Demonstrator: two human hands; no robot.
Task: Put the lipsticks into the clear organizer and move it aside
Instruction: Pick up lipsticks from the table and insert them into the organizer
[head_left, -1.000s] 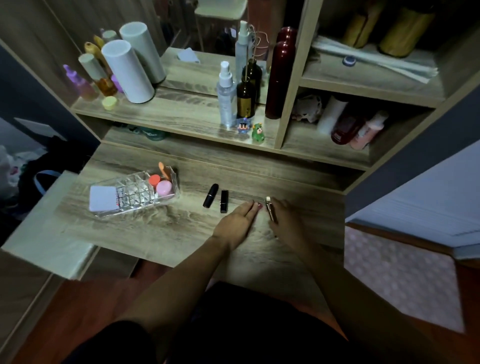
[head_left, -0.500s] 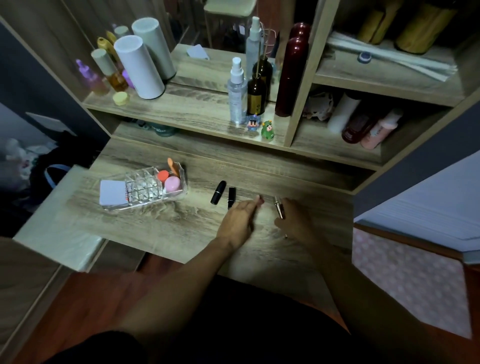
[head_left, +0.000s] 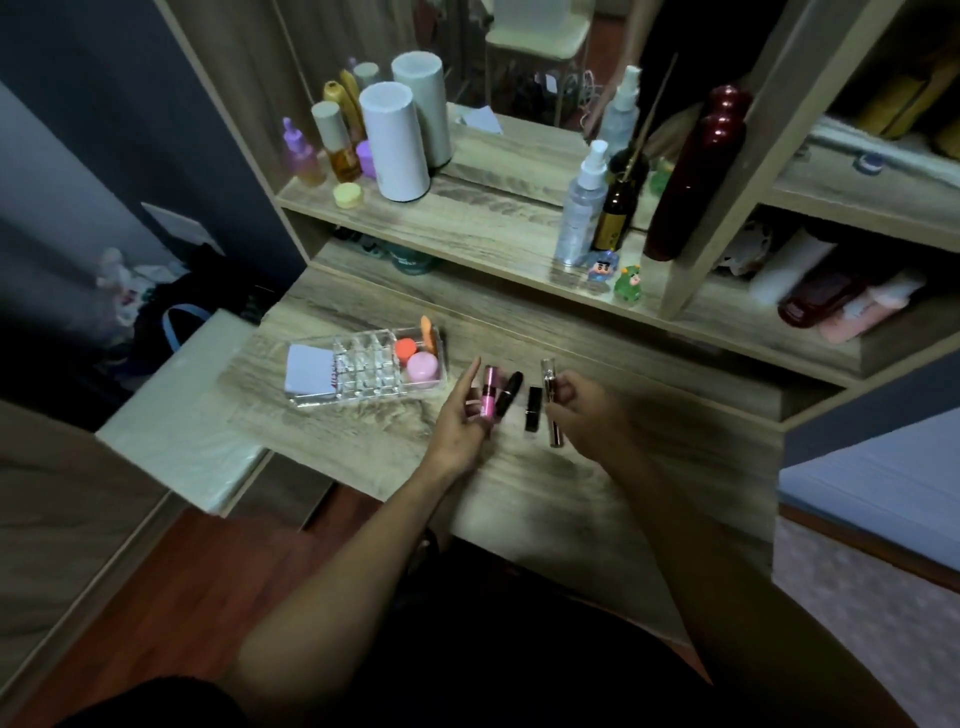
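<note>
The clear organizer (head_left: 374, 387) lies on the left of the wooden desk (head_left: 374, 447), holding a white pad, an orange cap, a pink jar and an orange stick. My left hand (head_left: 460, 423) is just right of it, its fingers closed on a pink lipstick (head_left: 488, 399) and the index finger stretched out. A rounded black lipstick (head_left: 509, 391) and a square black lipstick (head_left: 532, 409) lie on the desk between my hands. My right hand (head_left: 584, 413) grips a slim silver lipstick tube (head_left: 554, 431) that points away from me.
A shelf (head_left: 483, 223) behind the desk carries a white cylinder (head_left: 395, 143), spray bottles, a dark red bottle (head_left: 693, 176) and two small figurines (head_left: 615, 275). Cubbies at the right hold more bottles. A pale stool top (head_left: 182, 415) adjoins the desk's left edge.
Both hands have lifted from flat on the desk. The left hand now shows a pink lipstick and has moved left beside the black ones. The right hand has closed around the silver tube.
</note>
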